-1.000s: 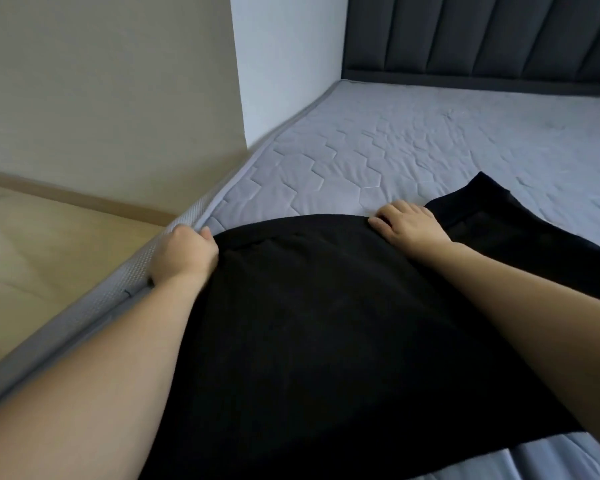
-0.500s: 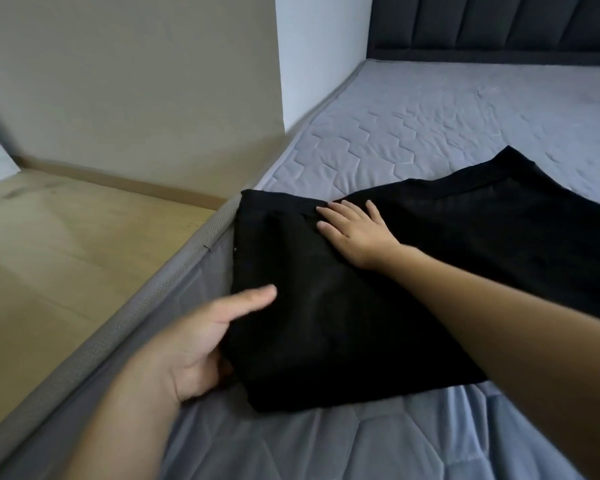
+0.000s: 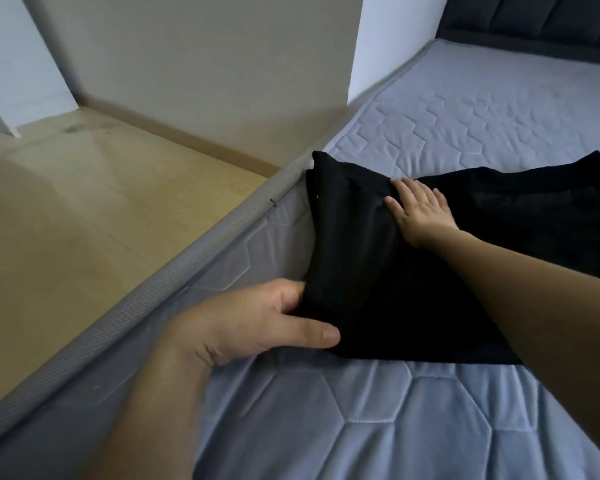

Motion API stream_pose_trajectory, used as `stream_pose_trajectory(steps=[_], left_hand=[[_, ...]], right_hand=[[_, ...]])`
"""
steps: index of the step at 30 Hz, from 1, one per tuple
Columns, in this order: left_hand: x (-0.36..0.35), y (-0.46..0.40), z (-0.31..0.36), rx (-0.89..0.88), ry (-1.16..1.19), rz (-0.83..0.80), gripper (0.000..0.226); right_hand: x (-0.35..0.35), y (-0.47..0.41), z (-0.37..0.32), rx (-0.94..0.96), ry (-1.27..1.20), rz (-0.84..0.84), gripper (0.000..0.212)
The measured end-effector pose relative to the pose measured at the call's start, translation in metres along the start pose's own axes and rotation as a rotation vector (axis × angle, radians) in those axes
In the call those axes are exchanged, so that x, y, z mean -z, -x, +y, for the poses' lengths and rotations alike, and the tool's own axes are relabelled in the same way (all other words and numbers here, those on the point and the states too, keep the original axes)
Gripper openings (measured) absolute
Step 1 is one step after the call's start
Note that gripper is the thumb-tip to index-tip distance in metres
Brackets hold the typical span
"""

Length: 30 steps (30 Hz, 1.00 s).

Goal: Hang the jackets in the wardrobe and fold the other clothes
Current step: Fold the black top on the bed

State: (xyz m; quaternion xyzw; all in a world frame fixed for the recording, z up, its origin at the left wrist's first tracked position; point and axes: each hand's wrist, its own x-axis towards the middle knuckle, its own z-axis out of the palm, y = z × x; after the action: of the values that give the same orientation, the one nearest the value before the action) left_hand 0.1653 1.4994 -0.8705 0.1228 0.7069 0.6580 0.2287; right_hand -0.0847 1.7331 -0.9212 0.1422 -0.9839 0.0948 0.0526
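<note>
1. One black fabric garment (image 3: pixel 413 289) is seen.
2. One grey quilted mattress (image 3: pixel 465 126) is seen.
3. Two bare hands are counted: left hand (image 3: pixel 253 323), right hand (image 3: pixel 420 213).

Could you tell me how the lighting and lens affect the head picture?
Head view: soft, dim light, no glare; the black garment is so dark its folds barely show; wide-angle distortion bows the mattress edge and enlarges the left hand; the right hand is sharp, the floor slightly soft.
</note>
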Motion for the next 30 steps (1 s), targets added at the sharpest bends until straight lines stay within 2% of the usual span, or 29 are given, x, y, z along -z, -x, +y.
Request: stream_pose_trajectory(steps=[3,6,10,12,14,16,19,21,24,26,28,30], left_hand=[[-0.001,0.001,0.000,-0.125,0.008,0.043,0.027],[0.001,0.003,0.000,-0.155,-0.090,0.126,0.022],[0.005,0.009,0.002,-0.115,-0.291,0.304,0.030],[0.002,0.006,0.004,-0.023,-0.443,0.481,0.045],[-0.007,-0.001,0.005,0.176,-0.650,0.623,0.063],[-0.013,-0.009,0.003,0.376,-0.693,0.705,0.066],[-0.021,-0.029,-0.003,0.600,-0.819,0.611,0.075],[-0.028,-0.040,-0.005,0.616,-0.895,0.600,0.070],[-0.031,-0.047,-0.008,0.493,-0.675,0.675,0.053],[-0.026,-0.050,-0.009,0.431,-0.433,0.687,0.058],[-0.021,-0.056,-0.008,0.428,-0.162,0.625,0.070],[-0.014,-0.064,-0.011,0.419,0.073,0.559,0.072]], right_hand=[[0.000,0.000,0.000,-0.008,0.018,-0.014,0.059],[0.001,-0.001,0.000,-0.027,0.045,-0.030,0.060],[-0.001,-0.002,-0.003,-0.040,0.071,-0.053,0.060],[0.000,-0.003,-0.003,-0.045,0.084,-0.051,0.059],[0.000,-0.002,-0.003,-0.045,0.097,-0.058,0.059],[0.002,-0.002,-0.005,-0.050,0.104,-0.093,0.059],[0.015,-0.016,-0.014,-0.080,0.162,-0.187,0.055],[0.033,-0.035,-0.031,-0.108,0.113,-0.254,0.050],[0.053,-0.056,-0.070,-0.019,-0.247,-0.281,0.051],[0.051,-0.060,-0.098,0.031,-0.382,-0.305,0.059],[0.041,-0.063,-0.115,0.034,-0.274,-0.326,0.084],[0.029,-0.068,-0.121,0.029,-0.129,-0.310,0.090]])
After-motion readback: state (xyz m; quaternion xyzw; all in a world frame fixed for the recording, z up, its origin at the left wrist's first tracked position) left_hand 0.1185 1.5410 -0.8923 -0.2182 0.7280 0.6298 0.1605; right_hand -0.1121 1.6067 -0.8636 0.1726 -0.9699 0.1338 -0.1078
